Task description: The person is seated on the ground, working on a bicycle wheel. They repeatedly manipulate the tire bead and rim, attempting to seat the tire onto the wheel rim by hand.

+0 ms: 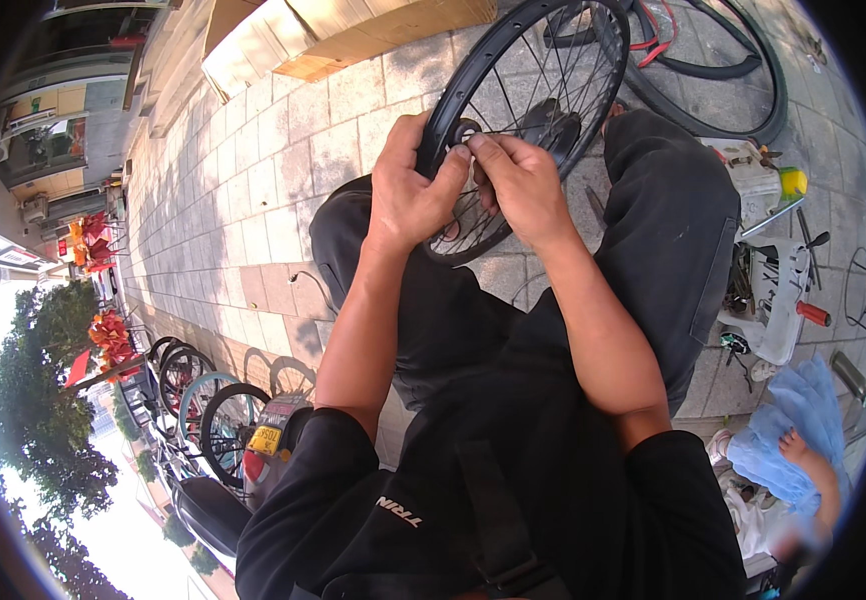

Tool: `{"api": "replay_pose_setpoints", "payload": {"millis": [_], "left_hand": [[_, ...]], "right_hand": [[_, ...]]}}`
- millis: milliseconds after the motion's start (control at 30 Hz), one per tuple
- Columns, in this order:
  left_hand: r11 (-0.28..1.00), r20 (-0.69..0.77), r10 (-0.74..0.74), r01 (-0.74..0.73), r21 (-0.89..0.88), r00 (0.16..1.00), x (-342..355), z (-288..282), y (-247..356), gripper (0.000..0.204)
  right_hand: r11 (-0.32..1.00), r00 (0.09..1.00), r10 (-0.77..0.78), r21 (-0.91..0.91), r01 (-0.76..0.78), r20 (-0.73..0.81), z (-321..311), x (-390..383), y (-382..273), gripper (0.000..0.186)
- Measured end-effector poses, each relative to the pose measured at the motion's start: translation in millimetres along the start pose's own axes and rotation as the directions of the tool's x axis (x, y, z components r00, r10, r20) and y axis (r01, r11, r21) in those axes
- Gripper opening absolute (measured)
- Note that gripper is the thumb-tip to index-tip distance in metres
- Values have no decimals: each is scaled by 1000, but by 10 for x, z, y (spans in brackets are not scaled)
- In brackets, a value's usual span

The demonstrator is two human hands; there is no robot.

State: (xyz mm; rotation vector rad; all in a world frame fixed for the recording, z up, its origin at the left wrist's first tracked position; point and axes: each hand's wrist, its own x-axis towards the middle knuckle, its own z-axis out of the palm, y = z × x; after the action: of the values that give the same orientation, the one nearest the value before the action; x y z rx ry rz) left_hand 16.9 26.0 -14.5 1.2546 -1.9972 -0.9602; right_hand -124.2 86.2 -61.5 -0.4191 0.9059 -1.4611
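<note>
A black spoked bicycle wheel [450,98] stands tilted between my knees, its rim bare of a tyre on the side facing me. My left hand [403,190] is wrapped round the near side of the rim, thumb pressed toward the inner edge. Close beside it, my right hand [531,195] pinches at the same stretch of rim, thumb and fingertips meeting next to my left thumb. A small round dark piece [466,129] shows just above the fingertips. What the right fingers hold is mostly hidden.
A tyre [775,105] lies on the paving beyond the wheel, with a red strap-like piece [659,48] near it. A cardboard box [353,45] is at the far left. Right of my leg is a white tool tray [778,335]; behind it, a person in blue [798,415]. Parked bikes [215,415] stand left.
</note>
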Motion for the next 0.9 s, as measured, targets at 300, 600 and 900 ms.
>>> {"api": "replay_pose_setpoints", "payload": {"millis": [300,600,900], "left_hand": [[986,36,162,-163,27,986,-10,-52,-31,49],[985,17,161,-162,63,987,-128,34,77,49],[933,-216,191,-109,342,957,-107,248,33,35]], "right_hand": [[928,971,234,287,-239,53,-32,50,50,40],[834,881,474,332,-440,-22,32,195,-90,36],[933,952,301,222,-284,-47,-34,45,15,54]]}}
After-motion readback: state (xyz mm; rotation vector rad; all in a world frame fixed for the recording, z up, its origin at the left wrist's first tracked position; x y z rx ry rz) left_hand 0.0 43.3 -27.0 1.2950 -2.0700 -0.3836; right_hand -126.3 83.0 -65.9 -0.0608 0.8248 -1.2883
